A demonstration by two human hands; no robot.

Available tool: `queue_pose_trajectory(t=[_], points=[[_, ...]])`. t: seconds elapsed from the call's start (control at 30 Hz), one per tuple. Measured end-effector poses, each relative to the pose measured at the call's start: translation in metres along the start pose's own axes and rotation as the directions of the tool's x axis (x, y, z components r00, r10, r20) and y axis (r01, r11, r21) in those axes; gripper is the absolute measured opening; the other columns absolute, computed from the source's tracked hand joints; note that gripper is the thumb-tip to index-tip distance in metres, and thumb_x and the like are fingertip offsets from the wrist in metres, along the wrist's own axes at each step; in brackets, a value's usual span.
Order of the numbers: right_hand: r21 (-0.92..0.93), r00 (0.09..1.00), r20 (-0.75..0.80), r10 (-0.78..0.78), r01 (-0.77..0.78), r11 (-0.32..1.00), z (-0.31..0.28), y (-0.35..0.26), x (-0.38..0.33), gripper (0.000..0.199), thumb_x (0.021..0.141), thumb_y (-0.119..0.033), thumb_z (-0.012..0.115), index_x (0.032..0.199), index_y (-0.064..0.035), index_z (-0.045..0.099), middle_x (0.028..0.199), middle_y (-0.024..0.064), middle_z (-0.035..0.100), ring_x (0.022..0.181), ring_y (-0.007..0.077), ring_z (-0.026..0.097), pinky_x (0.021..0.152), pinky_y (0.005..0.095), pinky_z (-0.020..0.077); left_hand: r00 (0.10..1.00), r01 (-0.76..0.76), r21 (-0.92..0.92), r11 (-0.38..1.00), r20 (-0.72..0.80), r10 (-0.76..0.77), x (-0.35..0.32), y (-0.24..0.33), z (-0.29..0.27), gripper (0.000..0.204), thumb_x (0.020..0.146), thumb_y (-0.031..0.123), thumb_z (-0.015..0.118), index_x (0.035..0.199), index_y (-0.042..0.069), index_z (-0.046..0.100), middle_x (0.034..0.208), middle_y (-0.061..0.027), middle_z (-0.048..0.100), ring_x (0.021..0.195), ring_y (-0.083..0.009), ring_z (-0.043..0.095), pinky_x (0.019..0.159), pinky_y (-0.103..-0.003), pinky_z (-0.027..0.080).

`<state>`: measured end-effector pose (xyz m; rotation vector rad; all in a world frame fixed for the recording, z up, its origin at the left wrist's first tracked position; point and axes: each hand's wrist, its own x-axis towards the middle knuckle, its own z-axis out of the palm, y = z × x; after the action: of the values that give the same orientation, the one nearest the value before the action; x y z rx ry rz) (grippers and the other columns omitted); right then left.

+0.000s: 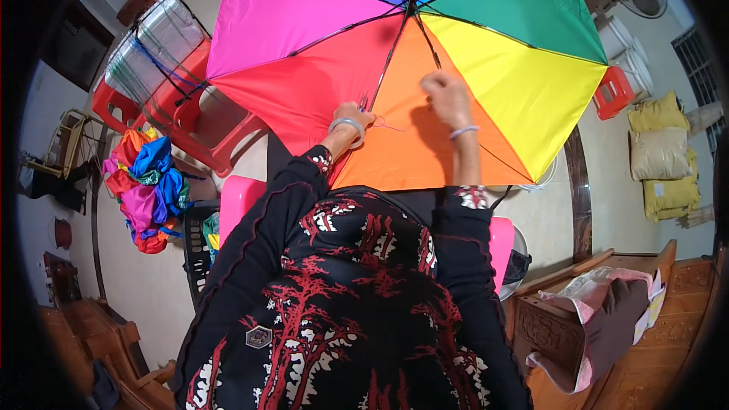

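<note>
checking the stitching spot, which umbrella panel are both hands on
The orange panel, between red and yellow; both the left hand and right hand rest on it.

Showing rainbow panels on umbrella (425,68); wearing black, red-and-white patterned top (342,296); sitting nearby, red stools (194,110), pink chair (241,196), yellow cushions (661,153).

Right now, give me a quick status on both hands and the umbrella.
Left hand pinched on pink thread at the canopy. Right hand pressing the orange panel beside a rib. Rainbow umbrella open, underside facing up. Nothing between the hands.
</note>
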<state>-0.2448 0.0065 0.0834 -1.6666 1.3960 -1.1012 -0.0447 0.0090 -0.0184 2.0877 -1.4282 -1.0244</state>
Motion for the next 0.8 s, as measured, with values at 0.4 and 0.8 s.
queue_pose_trajectory(t=[0.4, 0.8], points=[[-0.563, 0.998, -0.064, -0.005, -0.032, 0.826, 0.099, 0.051, -0.003, 0.012, 0.072, -0.01, 0.051, 0.07, -0.0039, 0.061, 0.073, 0.0158, 0.062, 0.073, 0.0313, 0.06, 0.066, 0.0395, 0.0474, 0.971, 0.236, -0.532, 0.813, 0.163, -0.175, -0.016, 0.014, -0.018, 0.02, 0.077, 0.008, 0.045, 0.058, 0.001, 0.047, 0.045, -0.011, 0.048, 0.035, -0.0198, 0.045, 0.032, -0.034, 0.03], [-0.653, 0.973, 0.226, 0.046, 0.117, 0.748, 0.11, 0.047, -0.011, 0.016, 0.076, -0.017, 0.05, 0.08, -0.0047, 0.06, 0.083, 0.0173, 0.062, 0.084, 0.0312, 0.059, 0.072, 0.0403, 0.0463, 0.964, 0.248, -0.496, 0.832, 0.207, -0.164, -0.018, 0.013, -0.023, 0.024, 0.079, 0.008, 0.044, 0.056, 0.001, 0.049, 0.047, -0.0112, 0.051, 0.035, -0.0181, 0.044, 0.033, -0.032, 0.03]])
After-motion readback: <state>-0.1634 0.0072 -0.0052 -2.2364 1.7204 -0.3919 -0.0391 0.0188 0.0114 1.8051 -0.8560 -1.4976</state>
